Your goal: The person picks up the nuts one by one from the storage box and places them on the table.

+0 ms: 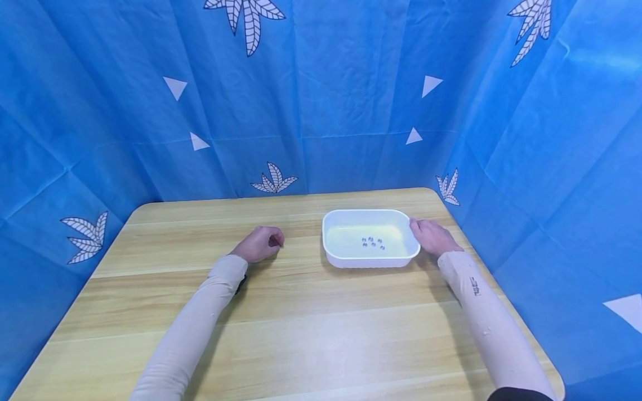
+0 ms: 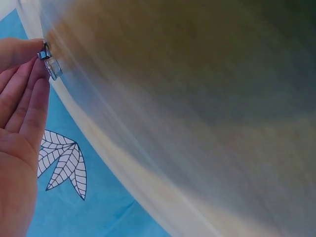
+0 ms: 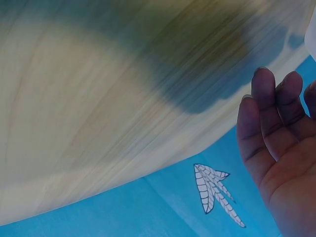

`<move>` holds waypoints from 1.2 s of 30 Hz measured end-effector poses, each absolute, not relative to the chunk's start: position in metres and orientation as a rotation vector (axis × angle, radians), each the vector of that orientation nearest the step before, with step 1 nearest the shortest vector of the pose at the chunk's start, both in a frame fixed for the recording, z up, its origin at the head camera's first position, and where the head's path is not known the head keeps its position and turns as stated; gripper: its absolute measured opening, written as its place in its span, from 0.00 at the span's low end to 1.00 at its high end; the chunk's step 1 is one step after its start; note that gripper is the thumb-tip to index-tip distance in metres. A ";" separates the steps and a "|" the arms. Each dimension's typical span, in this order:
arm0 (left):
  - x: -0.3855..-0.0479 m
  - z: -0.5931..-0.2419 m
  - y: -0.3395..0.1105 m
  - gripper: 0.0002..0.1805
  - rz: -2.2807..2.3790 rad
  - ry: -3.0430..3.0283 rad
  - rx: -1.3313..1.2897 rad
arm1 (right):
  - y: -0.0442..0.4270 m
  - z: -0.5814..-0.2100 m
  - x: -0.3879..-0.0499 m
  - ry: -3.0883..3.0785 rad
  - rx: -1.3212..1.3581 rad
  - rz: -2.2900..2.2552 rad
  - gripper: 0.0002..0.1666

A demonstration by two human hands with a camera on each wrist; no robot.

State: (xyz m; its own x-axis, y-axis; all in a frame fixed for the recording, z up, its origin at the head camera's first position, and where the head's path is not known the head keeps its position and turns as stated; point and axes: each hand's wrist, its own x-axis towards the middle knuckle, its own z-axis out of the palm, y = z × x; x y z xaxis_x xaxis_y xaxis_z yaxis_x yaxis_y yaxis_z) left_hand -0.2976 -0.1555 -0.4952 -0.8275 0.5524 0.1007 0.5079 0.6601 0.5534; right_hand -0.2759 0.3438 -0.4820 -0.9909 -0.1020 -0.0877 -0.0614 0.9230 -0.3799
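A white plastic basin (image 1: 368, 263) stands on the wooden table, and several small shiny metal pieces (image 1: 373, 243) lie on its floor. My right hand (image 1: 435, 236) holds the basin's right end at the rim. In the right wrist view the other fingers (image 3: 264, 113) are loosely bent, and a white edge of the basin (image 3: 311, 39) shows at the upper right. To the left of the basin, my left hand (image 1: 258, 244) is low over the table. Its thumb and fingers pinch a small shiny metal piece (image 2: 53, 66), whose exact kind I cannot tell.
The light wooden table (image 1: 301, 323) has rounded corners. A blue curtain (image 1: 351, 111) with white leaf and triangle prints hangs behind the table and along both sides. Bare tabletop lies between my left hand and the basin.
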 end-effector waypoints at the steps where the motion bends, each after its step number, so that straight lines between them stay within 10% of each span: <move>1: -0.297 -0.495 -0.155 0.07 0.892 2.796 0.900 | 0.344 -0.482 -0.276 2.976 -0.128 -0.583 0.49; 36: -0.273 -0.447 -0.151 0.10 1.466 2.730 0.617 | 0.342 -0.481 -0.275 2.968 -0.138 -0.593 0.45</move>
State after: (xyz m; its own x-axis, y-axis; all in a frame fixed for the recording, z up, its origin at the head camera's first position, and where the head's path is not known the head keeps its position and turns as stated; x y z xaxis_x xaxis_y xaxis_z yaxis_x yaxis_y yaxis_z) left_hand -0.2732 -0.1511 -0.4474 -0.9237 0.3289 0.1967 0.3457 0.4933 0.7982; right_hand -0.2753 0.3424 -0.4808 -0.9897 -0.1107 -0.0912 -0.0672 0.9196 -0.3871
